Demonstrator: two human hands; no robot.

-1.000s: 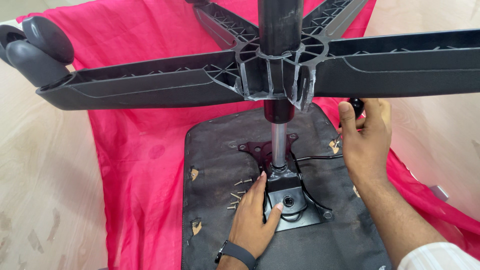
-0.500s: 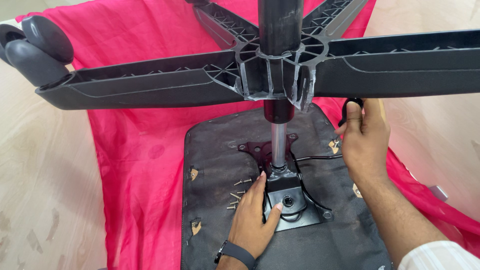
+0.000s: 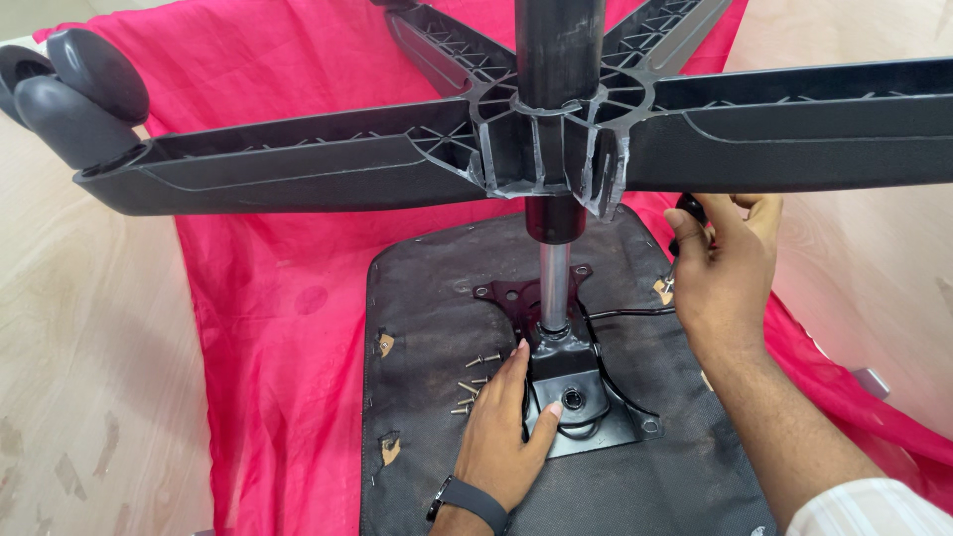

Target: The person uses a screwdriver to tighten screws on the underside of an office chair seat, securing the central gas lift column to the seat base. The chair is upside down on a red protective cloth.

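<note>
Mechanism plate [image 3: 581,402] bolted on upturned black seat underside [image 3: 437,308], centre | left hand [image 3: 501,437] flat and open, thumb against the plate | right hand [image 3: 725,273] closed around black lever knob [image 3: 688,211] | loose screws [image 3: 469,389] beside left hand | star base [image 3: 556,139] above, pink cloth [image 3: 268,288] beneath.

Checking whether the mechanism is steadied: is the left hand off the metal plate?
No, the left hand rests on the black metal mechanism plate at the foot of the gas cylinder.

Black star base [image 3: 298,174] w/ ribbed hub, grey casters [image 3: 74,94] at 10 o'clock. Silver gas cyl. [image 3: 554,288]. Dark seat underside [image 3: 437,298]. Hot-pink cloth [image 3: 268,328]. Beige floor [image 3: 89,377]. Black watch [image 3: 472,499] at 6.
</note>
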